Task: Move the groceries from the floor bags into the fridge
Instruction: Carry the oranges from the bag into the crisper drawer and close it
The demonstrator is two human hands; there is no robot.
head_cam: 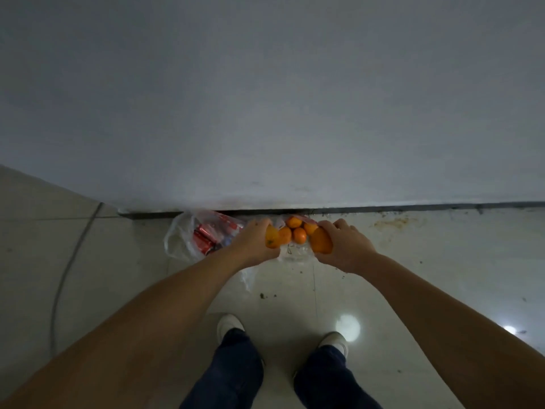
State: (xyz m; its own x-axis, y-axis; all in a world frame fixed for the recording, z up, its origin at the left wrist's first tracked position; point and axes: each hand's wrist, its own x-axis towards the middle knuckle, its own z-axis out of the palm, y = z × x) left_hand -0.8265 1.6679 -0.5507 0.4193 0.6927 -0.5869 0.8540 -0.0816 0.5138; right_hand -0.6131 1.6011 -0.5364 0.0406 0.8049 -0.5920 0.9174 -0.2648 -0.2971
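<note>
Two clear plastic bags lie on the floor against the grey wall. The left bag [180, 237] holds red cans [203, 240]. The right bag [295, 253] holds several oranges [295, 228]. My left hand [255, 242] is closed around one orange [271, 240] at the bag's left side. My right hand [343, 246] grips another orange [321, 242] at its right side. Both arms reach down from the bottom corners. No fridge is in view.
A grey wall [265, 98] fills the upper half, with a dark skirting strip [383, 208] at its foot. A grey cable [63, 276] runs across the pale tiled floor at left. My two feet [230, 324] stand just behind the bags. Stains mark the floor at right.
</note>
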